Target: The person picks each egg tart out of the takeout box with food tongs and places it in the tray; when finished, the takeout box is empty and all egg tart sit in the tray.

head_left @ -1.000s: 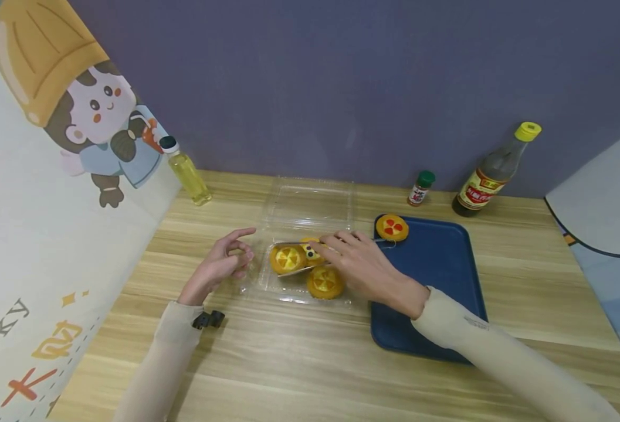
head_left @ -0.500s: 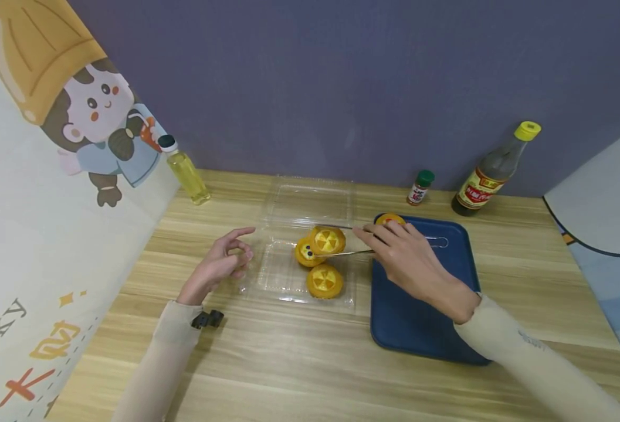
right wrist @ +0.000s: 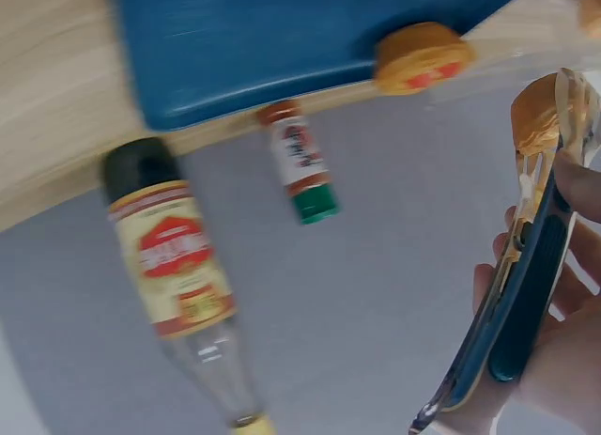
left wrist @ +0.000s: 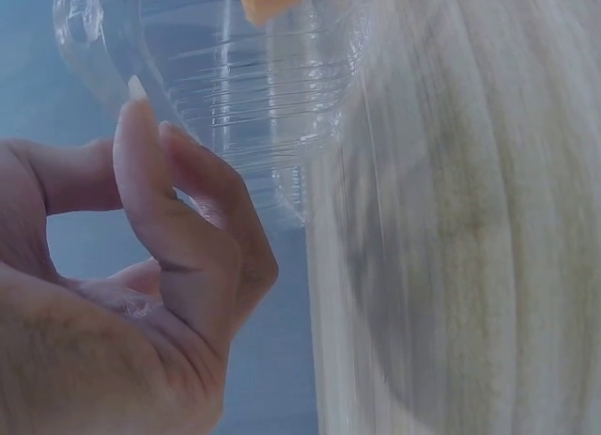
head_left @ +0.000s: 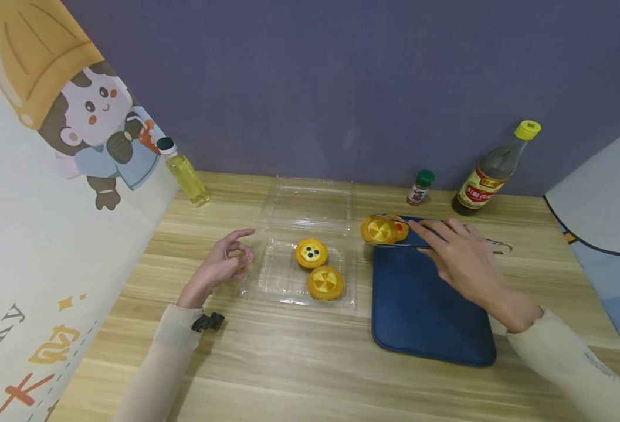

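My right hand (head_left: 463,261) grips metal tongs with a teal handle (right wrist: 529,303). Between the tong tips is a tart with yellow wedge-shaped topping (head_left: 378,230), held over the back left corner of the blue tray (head_left: 431,305). Partly behind it, a red-topped tart (right wrist: 423,59) sits at that corner. Left of the tray lies an open clear plastic container (head_left: 278,278). Inside it are a tart with dark blue dots (head_left: 311,254) and a second wedge-topped tart (head_left: 325,283). My left hand (head_left: 217,266), fingers loosely bent and holding nothing, is beside the container's left edge.
Behind the tray stand a small green-capped seasoning jar (head_left: 418,189) and a tall yellow-capped sauce bottle (head_left: 484,181). An oil bottle (head_left: 189,179) is at the back left. The container's lid (head_left: 310,202) lies folded back towards the dark wall panel (head_left: 310,88).
My right hand has moved right with the tongs, lifting the wedge-topped tart out of the container and across to the tray's corner. The left hand has stayed in place.
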